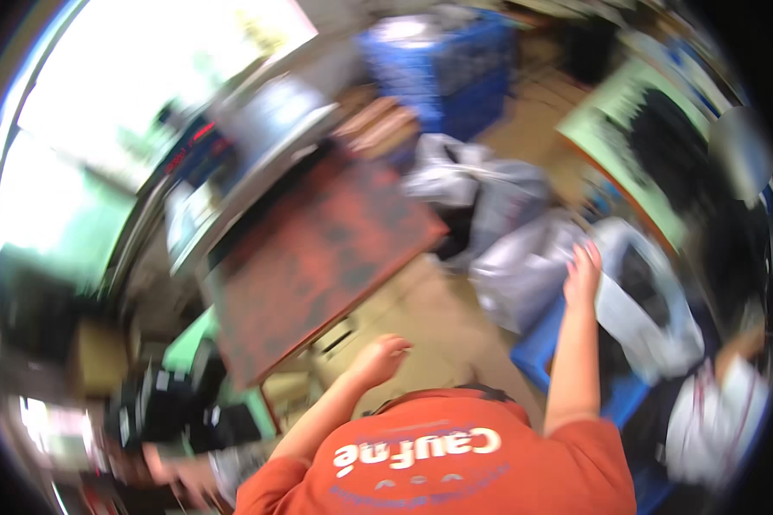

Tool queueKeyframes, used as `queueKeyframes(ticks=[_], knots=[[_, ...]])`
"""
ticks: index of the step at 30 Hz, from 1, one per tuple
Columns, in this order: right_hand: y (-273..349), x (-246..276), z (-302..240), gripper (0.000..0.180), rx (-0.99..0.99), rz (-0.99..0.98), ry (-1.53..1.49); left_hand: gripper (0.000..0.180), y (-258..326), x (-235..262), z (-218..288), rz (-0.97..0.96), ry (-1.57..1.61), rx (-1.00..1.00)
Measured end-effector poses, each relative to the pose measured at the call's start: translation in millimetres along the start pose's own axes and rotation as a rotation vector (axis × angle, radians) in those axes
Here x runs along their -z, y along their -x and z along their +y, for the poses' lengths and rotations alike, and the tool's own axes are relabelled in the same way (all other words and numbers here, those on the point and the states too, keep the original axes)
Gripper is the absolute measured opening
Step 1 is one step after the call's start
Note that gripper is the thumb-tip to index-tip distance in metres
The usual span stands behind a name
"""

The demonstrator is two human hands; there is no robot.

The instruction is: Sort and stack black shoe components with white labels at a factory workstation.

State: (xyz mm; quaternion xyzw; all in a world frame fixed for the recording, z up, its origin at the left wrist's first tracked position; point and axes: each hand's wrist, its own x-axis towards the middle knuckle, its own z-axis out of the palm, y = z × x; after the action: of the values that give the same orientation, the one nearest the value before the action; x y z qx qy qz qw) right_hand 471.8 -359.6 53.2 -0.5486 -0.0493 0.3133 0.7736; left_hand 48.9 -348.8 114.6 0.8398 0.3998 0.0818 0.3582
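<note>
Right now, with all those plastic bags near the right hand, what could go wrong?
Maybe two things. The right hand is close to a pale plastic bag, so a quick move might snag the plastic and tug the bag over; it's too blurry to tell if they touch. And the left hand is near the edge of the reddish tabletop, so a wide swing could bump the knuckles.

Super smeary feed on my end: can't tell if the right hand (582,273) touches the pale bag (524,266) right of the red worktop (326,266), or what's inside it. Someone else's hand (170,470), lower left of that worktop, is just blur.
</note>
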Motion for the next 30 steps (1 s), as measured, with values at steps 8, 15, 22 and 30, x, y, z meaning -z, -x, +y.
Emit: queueKeyframes(ticks=[8,15,22,30], knots=[[259,-231,82,0.023,-0.326,-1.296,0.399,0.029,151,25,-67,0.718,0.07,0.261],[465,-314,175,0.035,-0.658,-2.037,0.669,0.017,335,50,-179,2.003,-0.03,1.015],[615,-316,310,0.122,-1.144,-1.61,0.88,0.056,420,47,-248,1.549,1.458,0.906],[599,-326,281,0.07,-0.961,-1.636,0.65,0.069,386,99,-185,1.346,1.181,0.53]])
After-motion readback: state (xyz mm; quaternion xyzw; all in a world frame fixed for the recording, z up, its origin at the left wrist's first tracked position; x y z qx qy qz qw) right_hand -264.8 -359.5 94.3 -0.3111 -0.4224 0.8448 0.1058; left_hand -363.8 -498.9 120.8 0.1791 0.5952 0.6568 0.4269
